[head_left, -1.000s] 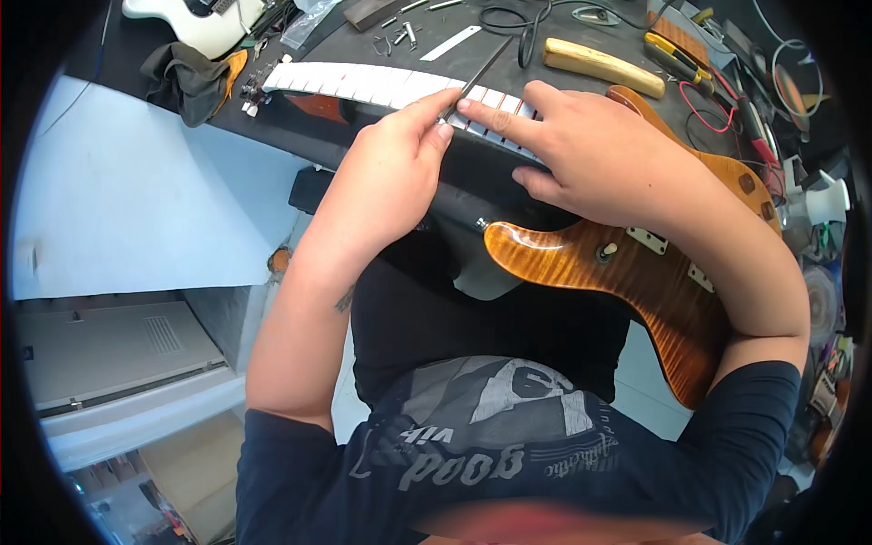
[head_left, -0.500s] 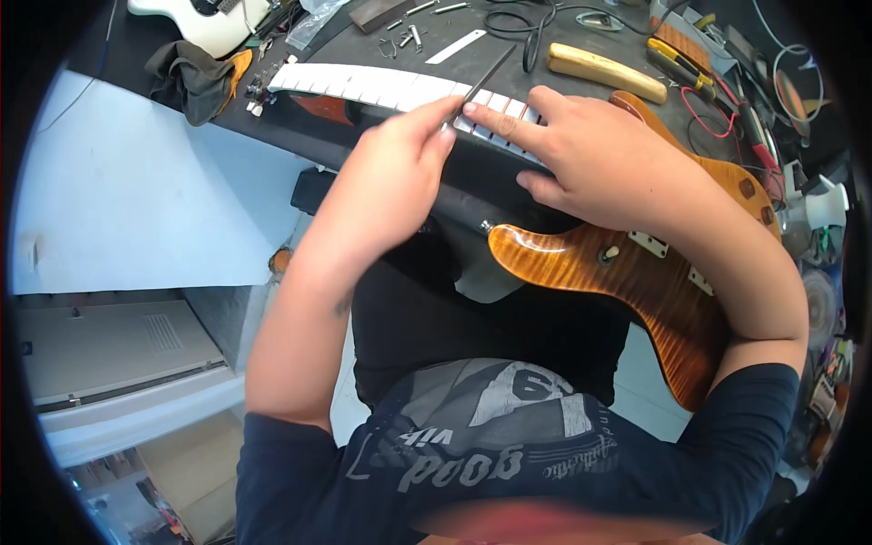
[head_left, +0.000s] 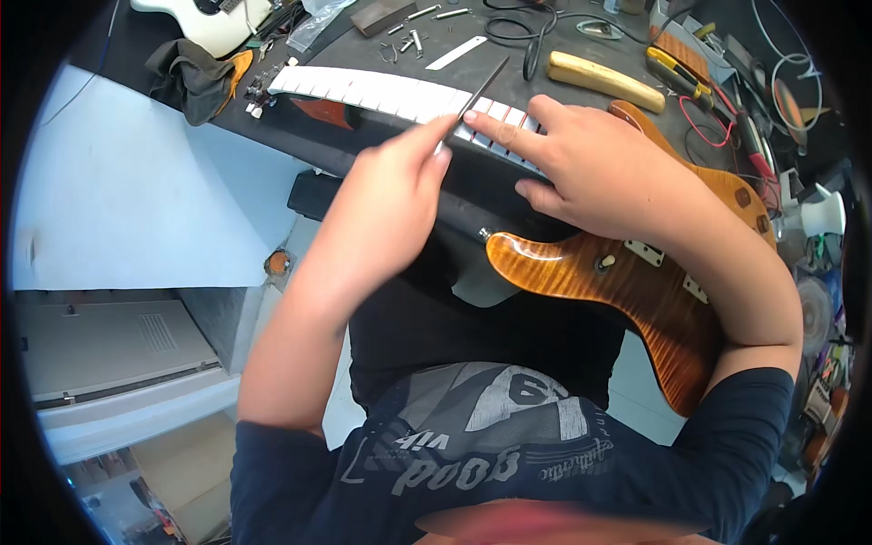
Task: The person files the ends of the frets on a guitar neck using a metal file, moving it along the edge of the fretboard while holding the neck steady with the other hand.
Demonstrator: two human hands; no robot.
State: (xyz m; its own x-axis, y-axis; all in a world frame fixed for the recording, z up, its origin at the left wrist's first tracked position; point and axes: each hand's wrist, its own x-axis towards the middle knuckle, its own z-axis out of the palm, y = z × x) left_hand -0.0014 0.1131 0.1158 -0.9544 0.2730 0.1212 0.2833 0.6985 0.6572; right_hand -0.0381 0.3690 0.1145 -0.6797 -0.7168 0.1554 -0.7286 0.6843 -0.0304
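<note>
An electric guitar with a glossy amber figured body [head_left: 581,270] lies across the bench edge, its headstock end to the left. White strips of masking tape [head_left: 363,88] cover the fretboard between the frets. My left hand [head_left: 400,182] pinches a thin dark file [head_left: 483,88] between thumb and forefinger; the file lies slantwise across the neck, pointing away from me. My right hand [head_left: 590,159] spreads over the body end of the fretboard, its index fingertip beside or touching the file. Its thumb rests at the near side of the neck.
Behind the neck lie a wooden block with rounded ends [head_left: 604,82], a steel ruler [head_left: 457,53], small metal pieces [head_left: 416,42] and a black cable [head_left: 531,41]. A dark cloth [head_left: 195,80] sits by the headstock. Yellow pliers [head_left: 677,73] and red-handled tools stand at right.
My left hand has drawn the file a little toward me across the neck. My right hand stays almost in place, its index finger still by the file.
</note>
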